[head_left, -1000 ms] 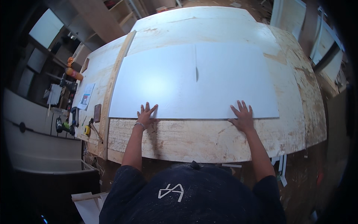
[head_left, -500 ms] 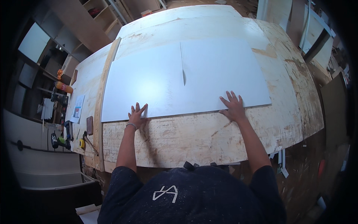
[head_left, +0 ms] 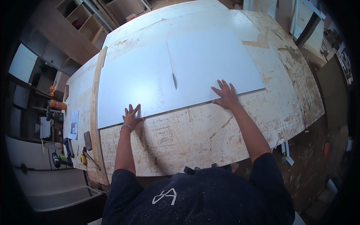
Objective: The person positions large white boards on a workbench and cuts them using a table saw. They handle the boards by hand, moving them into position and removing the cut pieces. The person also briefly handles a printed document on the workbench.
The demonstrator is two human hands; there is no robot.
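Observation:
Wide white panelling (head_left: 198,63) lies flat on a worn, stained wooden worktable (head_left: 187,138). A thin line with a dark sliver (head_left: 174,80) runs partway across its middle; whether this is a joint or a cut, I cannot tell. My left hand (head_left: 131,117) rests on the near edge toward the left, fingers spread on the white surface. Farther right, my right hand (head_left: 226,96) lies over the same edge with its fingers apart. Neither hand grips anything. At the panelling's left end, a long wooden strip (head_left: 96,86) runs along the table.
Left of the strip are a yellow tape measure (head_left: 83,159), a hammer (head_left: 90,159), a brown block (head_left: 87,140), a printed sheet (head_left: 74,125), cordless drills (head_left: 60,160) and an orange bottle (head_left: 57,105). Open shelving (head_left: 82,22) stands behind. Boards (head_left: 311,30) lean at the far right.
My view has turned, so the table and panelling look tilted. Both hands stay spread on the near edge. The line across the panelling looks thinner.

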